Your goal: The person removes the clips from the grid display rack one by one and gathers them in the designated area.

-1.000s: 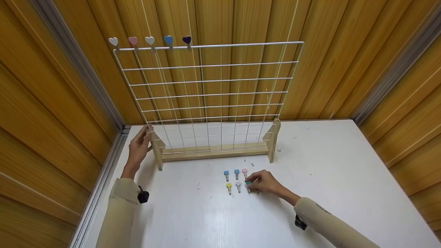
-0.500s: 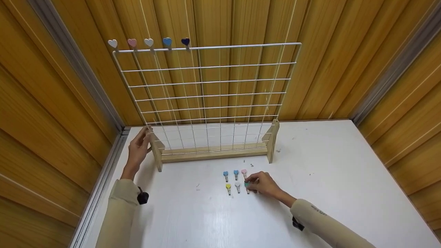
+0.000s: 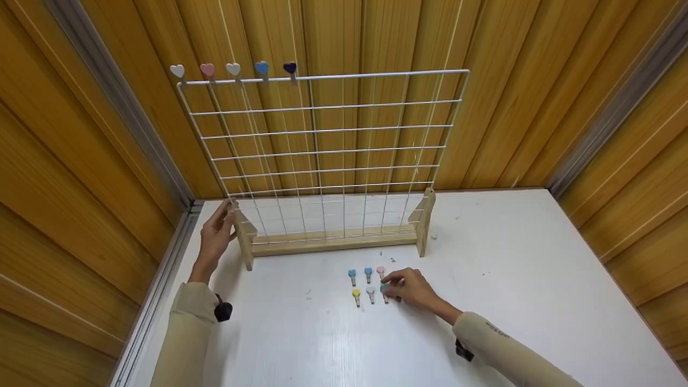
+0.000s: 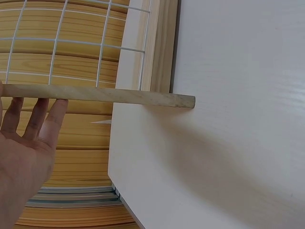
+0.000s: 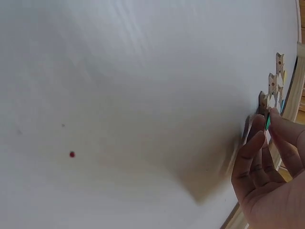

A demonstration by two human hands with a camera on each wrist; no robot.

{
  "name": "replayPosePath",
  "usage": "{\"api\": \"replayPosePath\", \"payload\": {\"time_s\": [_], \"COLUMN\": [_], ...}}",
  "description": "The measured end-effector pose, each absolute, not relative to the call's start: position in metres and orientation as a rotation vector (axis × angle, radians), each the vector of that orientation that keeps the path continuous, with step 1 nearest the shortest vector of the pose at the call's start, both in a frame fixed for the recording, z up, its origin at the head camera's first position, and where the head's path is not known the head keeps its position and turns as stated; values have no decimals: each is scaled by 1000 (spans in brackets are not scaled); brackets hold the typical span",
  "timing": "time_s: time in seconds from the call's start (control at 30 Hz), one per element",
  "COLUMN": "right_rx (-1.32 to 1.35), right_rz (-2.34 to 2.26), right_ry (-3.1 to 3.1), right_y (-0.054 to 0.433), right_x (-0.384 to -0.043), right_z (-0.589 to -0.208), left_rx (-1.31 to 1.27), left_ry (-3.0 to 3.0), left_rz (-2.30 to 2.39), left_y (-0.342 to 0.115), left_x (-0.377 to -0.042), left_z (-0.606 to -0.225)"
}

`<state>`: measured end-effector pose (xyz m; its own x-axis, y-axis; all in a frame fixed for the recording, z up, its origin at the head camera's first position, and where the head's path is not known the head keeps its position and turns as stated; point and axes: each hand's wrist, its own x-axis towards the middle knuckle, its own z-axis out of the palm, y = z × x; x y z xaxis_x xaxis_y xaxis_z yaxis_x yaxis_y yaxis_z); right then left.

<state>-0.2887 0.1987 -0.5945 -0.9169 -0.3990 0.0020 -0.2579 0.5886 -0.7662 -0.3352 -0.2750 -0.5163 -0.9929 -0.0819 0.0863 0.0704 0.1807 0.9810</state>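
My left hand (image 3: 215,239) grips the left wooden upright (image 4: 128,96) of a stand, fingertips on its outer side. The stand carries a white wire grid (image 3: 344,129). Along its top bar sit heart clothespins: white (image 3: 177,71), pink (image 3: 207,70), white (image 3: 233,69), light blue (image 3: 262,67) and dark purple (image 3: 290,67). My right hand (image 3: 413,289) pinches a green heart clothespin (image 3: 384,288) by its heart end, at the tabletop. Beside it lie a pink clothespin (image 3: 380,271), a white one (image 3: 370,293), a yellow one (image 3: 356,294) and two blue ones (image 3: 352,275).
The stand's wooden crossbar (image 3: 333,244) runs along the white table (image 3: 301,333) behind the loose clothespins. Wood-panelled walls (image 3: 510,97) close in the back and both sides. Small specks (image 3: 393,260) lie near the stand.
My right hand has shifted slightly left with its fingers at the green clothespin. The left hand stays on the upright. The head view has tilted a little.
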Motion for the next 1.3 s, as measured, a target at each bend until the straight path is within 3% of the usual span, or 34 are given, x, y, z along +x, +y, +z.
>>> {"api": "replayPosePath", "payload": {"time_s": [0.5, 1.3], "right_rx": [-667, -995], "right_rz": [-1232, -1344], "right_ry": [2663, 2799], "right_y": [209, 136], "right_x": [-326, -352], "right_z": [-514, -338], "left_rx": [58, 68], "left_ry": [-2336, -2321], "left_rz": [-1930, -1935], "left_y": [-275, -271], "left_x": [-335, -332], "left_z": [-518, -515]}}
